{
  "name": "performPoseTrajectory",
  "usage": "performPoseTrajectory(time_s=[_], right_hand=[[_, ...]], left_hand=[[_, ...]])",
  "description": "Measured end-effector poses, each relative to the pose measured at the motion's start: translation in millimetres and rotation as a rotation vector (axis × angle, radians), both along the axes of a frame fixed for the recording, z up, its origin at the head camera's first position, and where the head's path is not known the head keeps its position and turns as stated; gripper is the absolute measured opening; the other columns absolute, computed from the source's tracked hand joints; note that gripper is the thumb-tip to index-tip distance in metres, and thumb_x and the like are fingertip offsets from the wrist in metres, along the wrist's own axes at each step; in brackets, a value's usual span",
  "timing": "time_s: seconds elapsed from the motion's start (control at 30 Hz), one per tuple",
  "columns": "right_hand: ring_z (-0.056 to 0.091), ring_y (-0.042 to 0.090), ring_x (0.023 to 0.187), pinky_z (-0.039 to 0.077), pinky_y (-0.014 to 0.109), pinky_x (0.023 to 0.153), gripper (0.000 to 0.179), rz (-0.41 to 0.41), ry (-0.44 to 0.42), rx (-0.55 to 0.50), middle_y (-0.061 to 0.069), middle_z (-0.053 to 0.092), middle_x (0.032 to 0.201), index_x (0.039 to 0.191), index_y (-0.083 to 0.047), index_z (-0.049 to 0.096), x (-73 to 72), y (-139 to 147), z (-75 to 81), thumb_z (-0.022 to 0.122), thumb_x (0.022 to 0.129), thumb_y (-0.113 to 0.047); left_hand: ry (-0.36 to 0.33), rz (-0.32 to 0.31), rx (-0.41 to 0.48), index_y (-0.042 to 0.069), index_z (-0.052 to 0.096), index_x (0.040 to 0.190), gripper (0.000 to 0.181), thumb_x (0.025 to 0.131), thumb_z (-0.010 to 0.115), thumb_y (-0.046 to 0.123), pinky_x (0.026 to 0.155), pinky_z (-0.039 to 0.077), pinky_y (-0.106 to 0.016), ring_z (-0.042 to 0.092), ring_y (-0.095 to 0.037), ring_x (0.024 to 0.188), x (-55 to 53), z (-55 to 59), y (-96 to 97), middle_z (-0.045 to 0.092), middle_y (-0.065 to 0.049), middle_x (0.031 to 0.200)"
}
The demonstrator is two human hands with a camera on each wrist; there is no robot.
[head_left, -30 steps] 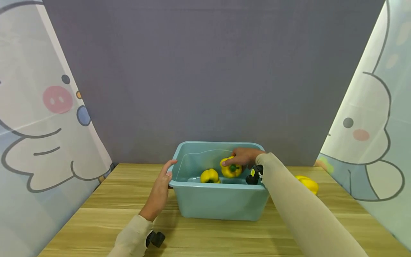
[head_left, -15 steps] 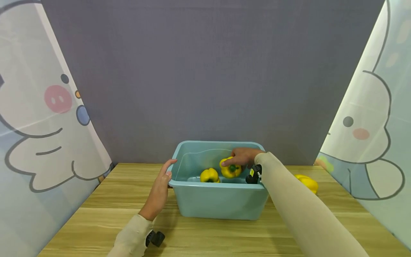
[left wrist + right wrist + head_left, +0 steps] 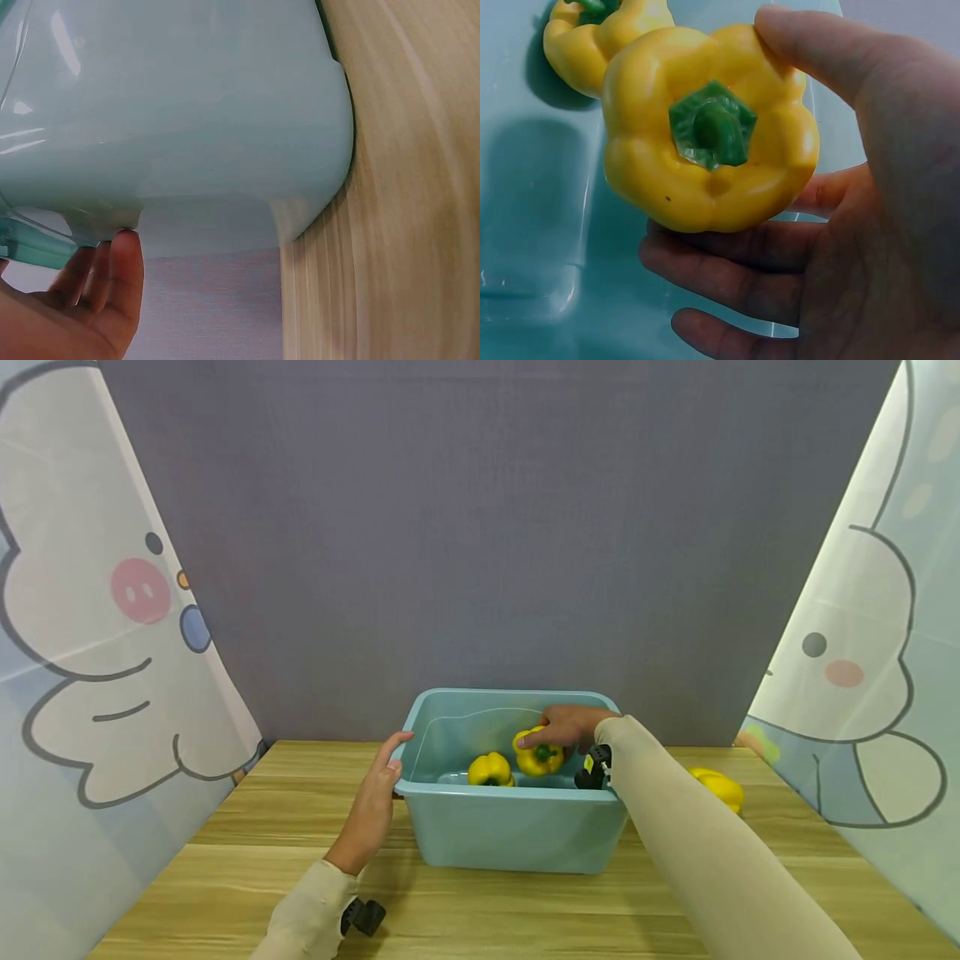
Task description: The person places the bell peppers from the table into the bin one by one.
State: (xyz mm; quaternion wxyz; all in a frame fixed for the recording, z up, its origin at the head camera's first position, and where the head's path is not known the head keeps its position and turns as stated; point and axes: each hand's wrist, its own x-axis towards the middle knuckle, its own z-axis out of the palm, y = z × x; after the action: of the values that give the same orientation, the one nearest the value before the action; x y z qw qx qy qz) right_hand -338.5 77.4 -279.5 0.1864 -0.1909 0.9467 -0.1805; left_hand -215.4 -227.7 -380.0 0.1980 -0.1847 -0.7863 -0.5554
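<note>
In the lower middle of the head view, a pale blue-green bin [image 3: 517,831] stands upright on the wood-grain desk [image 3: 262,860]. The right hand [image 3: 572,727] reaches into it over its right side, holding a yellow bell pepper [image 3: 537,758] right of the middle of the bin. In the right wrist view the thumb [image 3: 810,37] lies on the pepper's upper right and fingers sit below it; the lowest finger is apart from it. The green stem [image 3: 714,126] faces that camera. Whether this pepper touches the bin's floor cannot be told.

A second pepper [image 3: 489,770] lies in the bin, left of the held one. A third yellow pepper [image 3: 720,789] rests on the desk toward the lower right, partly behind the right sleeve [image 3: 712,835].

The left hand [image 3: 375,806] grips the bin's left rim; in the left wrist view its fingertips touch the outer wall at lower left. Each wrist bears a black camera. A dark grey backdrop [image 3: 480,527] fills the upper middle, between cartoon-printed curtains [image 3: 75,718] at the left and right edges.
</note>
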Motion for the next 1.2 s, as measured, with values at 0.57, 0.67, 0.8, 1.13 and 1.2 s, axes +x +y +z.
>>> performPoseTrajectory(time_s=[0.57,0.67,0.8,1.13,1.2], right_hand=[[0.068,0.023,0.088,0.052,0.049,0.086,0.051,0.002,-0.013,-0.093,0.008,0.069,0.099,0.130,-0.005,0.060,-4.0,1.9,4.1,0.058,0.100,-0.046],[0.069,0.024,0.088,0.051,0.048,0.085,0.048,0.002,-0.001,-0.123,0.010,0.070,0.097,0.129,-0.003,0.058,-3.7,2.5,5.3,0.057,0.101,-0.042],[0.068,0.024,0.086,0.051,0.045,0.078,0.044,0.009,0.021,-0.141,0.011,0.070,0.095,0.126,-0.003,0.061,-3.7,4.2,5.9,0.058,0.101,-0.039],[0.068,0.029,0.092,0.049,0.046,0.094,0.044,-0.010,0.106,-0.301,0.016,0.070,0.104,0.129,0.002,0.061,-5.8,6.3,25.1,0.055,0.103,-0.033],[0.068,0.030,0.094,0.048,0.048,0.095,0.045,-0.034,0.111,-0.367,0.017,0.070,0.106,0.131,0.002,0.059,-4.0,10.2,35.6,0.055,0.103,-0.033]], left_hand=[[0.008,0.022,-0.013,0.018,0.037,0.152,0.050,0.110,0.024,0.040,0.107,0.021,-0.063,0.026,-0.030,0.142,0.0,2.3,0.0,0.027,-0.006,0.160],[0.011,0.027,-0.014,0.017,0.037,0.152,0.049,0.110,0.024,0.038,0.106,0.023,-0.062,0.031,-0.031,0.138,-0.6,2.7,0.2,0.029,-0.008,0.158],[0.004,0.026,-0.005,0.016,0.037,0.152,0.048,0.110,0.024,0.037,0.105,0.023,-0.061,0.032,-0.031,0.136,-1.0,2.7,0.7,0.029,-0.009,0.158],[-0.016,0.013,0.031,0.018,0.037,0.152,0.049,0.109,0.025,0.039,0.105,0.024,-0.059,0.033,-0.030,0.134,0.7,1.5,3.1,0.029,-0.006,0.157],[-0.012,0.013,0.030,0.017,0.037,0.152,0.049,0.109,0.025,0.039,0.105,0.024,-0.059,0.034,-0.030,0.134,0.4,1.4,3.2,0.029,-0.006,0.157]])
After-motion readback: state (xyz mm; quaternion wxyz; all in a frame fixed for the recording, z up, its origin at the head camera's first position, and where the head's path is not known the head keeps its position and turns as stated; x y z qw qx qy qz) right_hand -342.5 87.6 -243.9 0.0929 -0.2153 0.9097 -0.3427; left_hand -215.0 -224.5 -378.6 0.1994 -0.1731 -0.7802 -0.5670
